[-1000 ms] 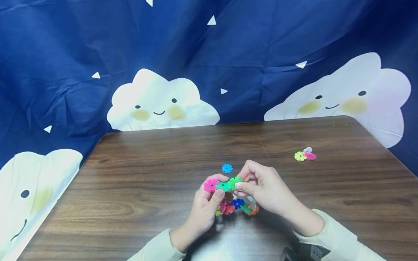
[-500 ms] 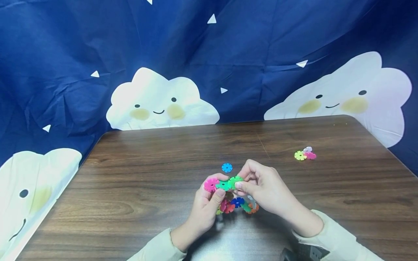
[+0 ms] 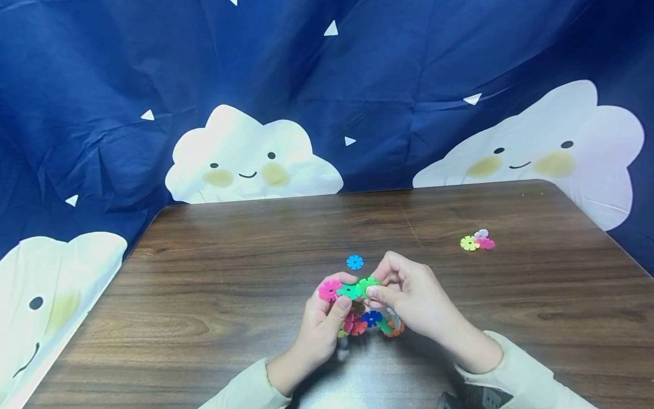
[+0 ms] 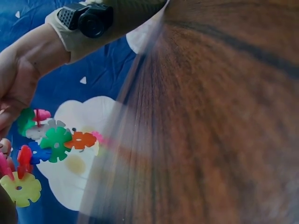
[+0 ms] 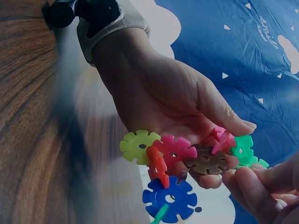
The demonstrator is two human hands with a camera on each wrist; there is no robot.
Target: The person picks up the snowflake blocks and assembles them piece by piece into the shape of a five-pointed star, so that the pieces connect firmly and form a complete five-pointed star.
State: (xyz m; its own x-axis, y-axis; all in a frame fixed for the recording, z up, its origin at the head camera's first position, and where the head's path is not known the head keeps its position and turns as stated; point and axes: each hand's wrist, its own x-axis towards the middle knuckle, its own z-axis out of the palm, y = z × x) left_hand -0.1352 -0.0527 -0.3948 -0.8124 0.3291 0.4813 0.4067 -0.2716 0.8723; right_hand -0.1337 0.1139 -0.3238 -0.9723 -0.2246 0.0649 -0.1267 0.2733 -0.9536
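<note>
Over the table's near half, both hands work on a linked chain of notched plastic discs. The left hand [image 3: 317,329] grips its pink disc [image 3: 330,289] and teal disc [image 3: 349,292] between thumb and fingers. With thumb and forefinger, the right hand [image 3: 421,298] pinches a light green disc [image 3: 365,285], which meets the teal disc's edge; how deeply they are slotted cannot be told. Below the hands hang more linked discs, among them a dark blue disc [image 3: 371,318] and an orange disc [image 3: 396,329]. The right wrist view shows a brown disc [image 5: 205,159] and a yellow disc [image 5: 141,146] too.
A loose blue disc [image 3: 355,262] lies on the wooden table [image 3: 230,255] just beyond the hands. Farther right lies a small group with a yellow-green disc [image 3: 469,243], a pink disc [image 3: 485,243] and a whitish disc [image 3: 481,233]. A blue cloud-print cloth [image 3: 378,68] hangs behind.
Both hands keep their hold on the discs with almost no movement. The right forearm has shifted very slightly to the left.
</note>
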